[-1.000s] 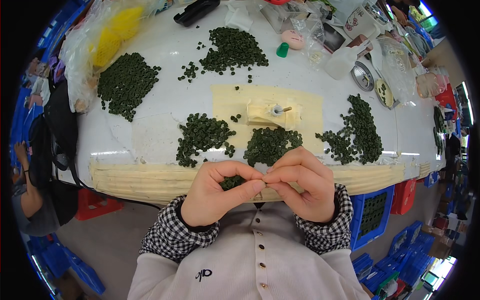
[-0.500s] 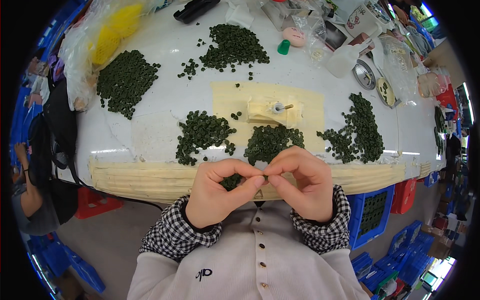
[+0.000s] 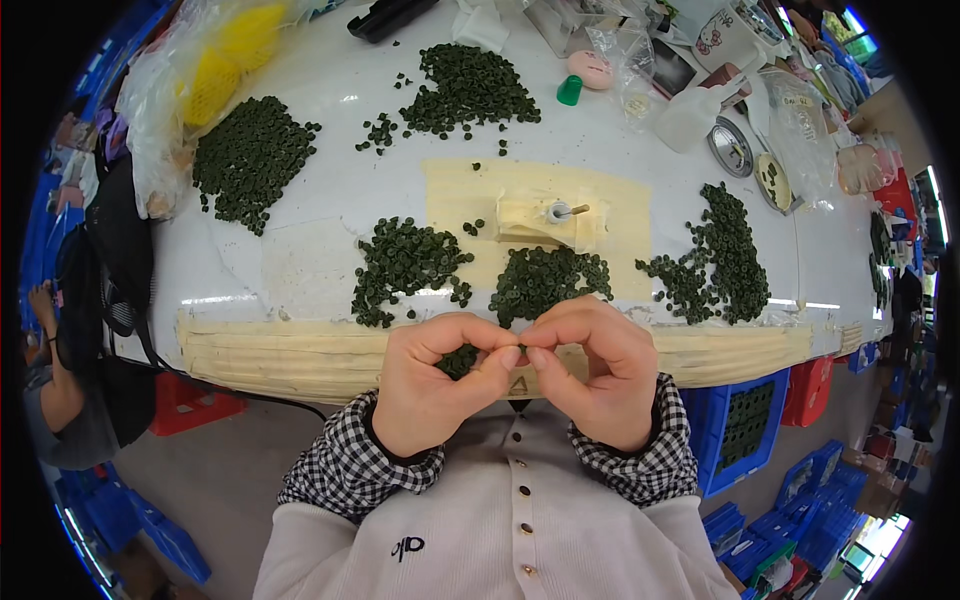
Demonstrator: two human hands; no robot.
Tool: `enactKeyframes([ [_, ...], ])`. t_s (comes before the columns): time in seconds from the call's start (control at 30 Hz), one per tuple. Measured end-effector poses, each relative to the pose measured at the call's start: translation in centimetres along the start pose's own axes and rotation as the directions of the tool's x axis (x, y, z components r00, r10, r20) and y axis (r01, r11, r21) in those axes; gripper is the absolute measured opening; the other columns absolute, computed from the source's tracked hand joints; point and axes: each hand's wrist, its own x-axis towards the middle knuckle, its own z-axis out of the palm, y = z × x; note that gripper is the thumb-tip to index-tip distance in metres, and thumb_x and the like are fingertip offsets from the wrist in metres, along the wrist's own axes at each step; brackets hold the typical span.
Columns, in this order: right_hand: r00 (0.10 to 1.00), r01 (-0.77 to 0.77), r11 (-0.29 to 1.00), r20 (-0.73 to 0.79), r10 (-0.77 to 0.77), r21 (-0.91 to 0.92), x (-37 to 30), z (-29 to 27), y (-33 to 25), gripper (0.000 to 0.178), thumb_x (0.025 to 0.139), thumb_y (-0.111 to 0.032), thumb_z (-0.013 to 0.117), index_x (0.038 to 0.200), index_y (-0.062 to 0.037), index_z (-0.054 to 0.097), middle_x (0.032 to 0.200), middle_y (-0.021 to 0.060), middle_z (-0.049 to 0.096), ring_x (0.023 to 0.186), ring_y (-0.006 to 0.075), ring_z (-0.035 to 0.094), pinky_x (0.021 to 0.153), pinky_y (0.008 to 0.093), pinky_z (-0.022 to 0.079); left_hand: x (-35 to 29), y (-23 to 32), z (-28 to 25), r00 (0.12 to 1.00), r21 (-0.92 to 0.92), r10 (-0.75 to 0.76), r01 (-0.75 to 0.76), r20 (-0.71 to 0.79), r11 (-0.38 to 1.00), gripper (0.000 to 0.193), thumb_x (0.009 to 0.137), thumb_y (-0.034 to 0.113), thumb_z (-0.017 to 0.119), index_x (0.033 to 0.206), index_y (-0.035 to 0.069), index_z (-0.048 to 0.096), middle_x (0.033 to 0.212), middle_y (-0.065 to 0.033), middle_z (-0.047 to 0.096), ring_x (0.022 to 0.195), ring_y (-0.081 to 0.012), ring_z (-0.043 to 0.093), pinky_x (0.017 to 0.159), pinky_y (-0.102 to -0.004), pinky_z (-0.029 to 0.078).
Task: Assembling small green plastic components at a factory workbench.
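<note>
The white table (image 3: 300, 270) is covered by heaps of small dark green rings, bare surface being left mainly toward its taped near edge (image 3: 280, 350). Just off that edge, the left hand (image 3: 432, 385) and right hand (image 3: 598, 372) are held together, fingertips pinched on one green ring (image 3: 521, 349); a small cluster of rings (image 3: 460, 360) is cupped in the left palm.

Yellow mesh bag (image 3: 218, 75), green cap (image 3: 569, 91), blue crates (image 3: 745, 425)

Both hands up close to the chest, knuckles out, meeting in the middle. Left hand (image 3: 430, 385) curled, thumb and forefinger pinched together at the tips. Right hand (image 3: 595, 370) mirrored, fingers (image 3: 560, 322) bent in, tips touching the left ones. Checked cuffs at both wrists, forearms coming in from below, elbows out.
</note>
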Motion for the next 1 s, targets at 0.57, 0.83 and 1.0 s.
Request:
enactKeyframes([
  [0.57, 0.995, 0.065, 0.979, -0.063, -0.079, -0.195, 0.6, -0.8, -0.7, 0.013, 0.074, 0.007, 0.065, 0.086, 0.0022, 0.066, 0.084, 0.0120, 0.065, 0.072, 0.0203, 0.061, 0.064, 0.0268, 0.048, -0.3, 1.4, -2.9, 0.948, -0.700, -0.305, 0.160, -0.087, 0.696, 0.020, 0.097, 0.018, 0.041, 0.100, 0.002, 0.053, 0.080, -0.0025, 0.054, 0.047, -0.0022, 0.031, 0.043, -0.0165, 0.026],
  [0.83, 0.980, 0.163, 0.919, -0.047, -0.192, -0.359, 0.3, 0.1, -1.3, 0.020, 0.067, 0.003, 0.073, 0.086, -0.0036, 0.067, 0.078, 0.0068, 0.060, 0.068, 0.0201, 0.055, 0.058, 0.0283, 0.044, 0.3, 1.0, -1.6, 0.934, -0.747, -0.305, 0.335, 0.185, 0.574, 0.032, 0.097, 0.015, 0.037, 0.119, -0.004, 0.049, 0.096, -0.0100, 0.063, 0.055, -0.0046, 0.036, 0.049, -0.0183, 0.031],
  [1.0, 0.938, 0.274, 0.786, -0.027, -0.346, -0.554, 0.8, 0.1, -1.4, 0.024, 0.064, 0.000, 0.076, 0.086, -0.0065, 0.068, 0.075, 0.0036, 0.057, 0.068, 0.0195, 0.051, 0.057, 0.0297, 0.042, 0.7, 0.9, -0.3, 0.910, -0.739, -0.335, 0.400, 0.246, 0.543, 0.037, 0.100, 0.022, 0.034, 0.119, -0.004, 0.051, 0.100, -0.0086, 0.064, 0.058, -0.0052, 0.036, 0.055, -0.0195, 0.034],
])
